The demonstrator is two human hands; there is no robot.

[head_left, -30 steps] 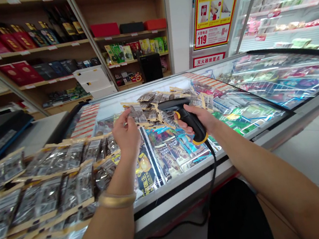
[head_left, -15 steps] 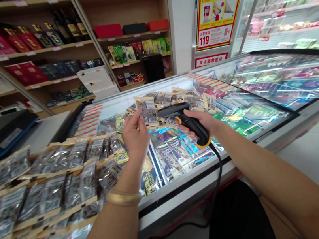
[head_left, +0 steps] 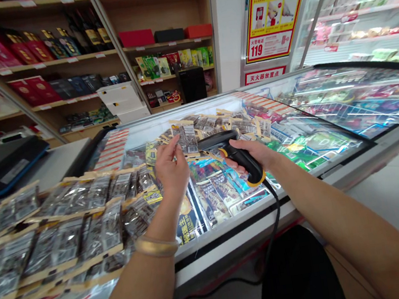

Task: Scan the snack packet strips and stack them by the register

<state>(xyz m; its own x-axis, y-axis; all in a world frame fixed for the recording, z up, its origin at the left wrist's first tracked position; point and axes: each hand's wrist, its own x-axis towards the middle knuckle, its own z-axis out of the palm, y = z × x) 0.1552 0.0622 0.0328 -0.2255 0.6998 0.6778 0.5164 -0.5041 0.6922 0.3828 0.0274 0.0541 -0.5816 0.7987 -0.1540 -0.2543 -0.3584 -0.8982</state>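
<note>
Beneath both hands spreads the glass-topped freezer [head_left: 229, 248]; left of the left hand lie overlapping rows of clear-fronted packets [head_left: 63, 240], and a loose heap of similar packets [head_left: 213, 120] sits beyond both hands. The right hand [head_left: 259, 153] is wrapped around the handle of a black-and-yellow scanner [head_left: 237, 154], its nose pointing toward the other hand. It looks light and rigid, best gripped around that handle, with the cord [head_left: 276, 208] hanging below. The left hand [head_left: 172, 168] pinches a single packet [head_left: 189, 138], upright just ahead of its fingertips; whether it touches the scanner's nose I cannot tell. The packet should be light and floppy, its film slightly slippery, so a pinch at the edge suits it. Compared with one second ago, the left hand is farther right and the packet's printed face now shows.
</note>
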